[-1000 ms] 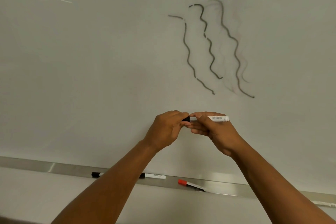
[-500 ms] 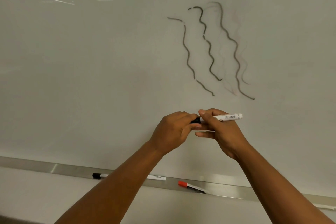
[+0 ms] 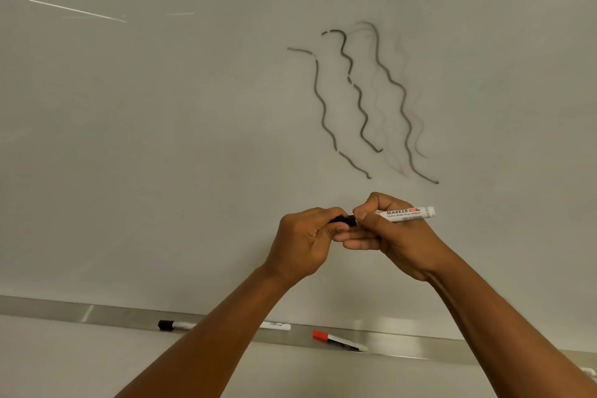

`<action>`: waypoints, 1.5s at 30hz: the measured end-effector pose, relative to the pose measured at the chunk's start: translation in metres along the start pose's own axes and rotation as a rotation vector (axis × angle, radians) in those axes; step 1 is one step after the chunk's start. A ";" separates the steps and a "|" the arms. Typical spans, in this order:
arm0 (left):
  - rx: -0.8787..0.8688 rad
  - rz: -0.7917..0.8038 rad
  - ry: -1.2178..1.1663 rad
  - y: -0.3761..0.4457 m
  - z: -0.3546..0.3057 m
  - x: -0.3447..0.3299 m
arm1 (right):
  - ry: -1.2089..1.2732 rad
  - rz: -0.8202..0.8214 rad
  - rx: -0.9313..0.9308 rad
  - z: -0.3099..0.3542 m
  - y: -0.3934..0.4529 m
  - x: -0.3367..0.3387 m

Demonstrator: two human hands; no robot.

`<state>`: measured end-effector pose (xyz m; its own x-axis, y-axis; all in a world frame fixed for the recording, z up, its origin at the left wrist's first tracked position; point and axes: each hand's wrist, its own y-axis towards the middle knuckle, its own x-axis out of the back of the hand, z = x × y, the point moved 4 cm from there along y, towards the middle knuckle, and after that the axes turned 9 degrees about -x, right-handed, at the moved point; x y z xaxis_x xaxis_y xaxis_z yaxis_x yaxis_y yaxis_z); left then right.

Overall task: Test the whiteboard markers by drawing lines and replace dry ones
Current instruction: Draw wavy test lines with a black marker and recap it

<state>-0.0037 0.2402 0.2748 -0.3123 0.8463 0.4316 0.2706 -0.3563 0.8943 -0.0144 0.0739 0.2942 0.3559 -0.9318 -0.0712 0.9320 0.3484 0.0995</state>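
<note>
I have both hands up in front of the whiteboard (image 3: 161, 139), just below three wavy grey lines (image 3: 361, 100). My right hand (image 3: 397, 236) is curled around the white barrel of a marker (image 3: 403, 214), thumb and forefinger pinching it near the front end, with the rear end sticking out to the right. My left hand (image 3: 303, 239) is closed on the black cap (image 3: 342, 220) at the marker's other end, fingertips wrapped over it. I cannot tell whether the cap is seated or partly off, because the fingers cover the joint. The main risk I see is at that joint: if the cap lets go suddenly, the two hands could jerk apart and the cap could slip out of the left fingers and fall, possibly past the tray (image 3: 97, 313) below. If the tip is bare under those fingers, ink could smear onto them. If the cap is only half pressed on, the marker could dry out and spoil the result of the test. The lines on the board are pale and broken in places, so judging this marker good or dry from them is uncertain. Two more markers lie in the tray, a black-capped one (image 3: 171, 325) partly behind my left forearm and a red-capped one (image 3: 339, 340), and mixing up tested and untested ones there would be easy.
</note>
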 end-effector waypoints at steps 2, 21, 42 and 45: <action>-0.001 -0.008 -0.016 0.005 -0.004 0.001 | 0.017 0.007 0.005 0.004 -0.002 0.002; 0.022 0.415 0.371 0.071 0.009 0.030 | -0.536 -0.274 0.349 0.062 -0.002 -0.012; -0.081 0.146 1.006 0.164 0.124 0.114 | -0.613 -0.574 0.625 0.168 0.067 -0.044; -0.099 0.134 1.031 0.161 0.136 0.115 | -0.646 -0.607 0.638 0.175 0.084 -0.050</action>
<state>0.1276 0.3342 0.4527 -0.9235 0.0659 0.3778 0.2992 -0.4924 0.8173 0.0338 0.1323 0.4796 -0.4277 -0.8731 0.2340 0.6675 -0.1306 0.7331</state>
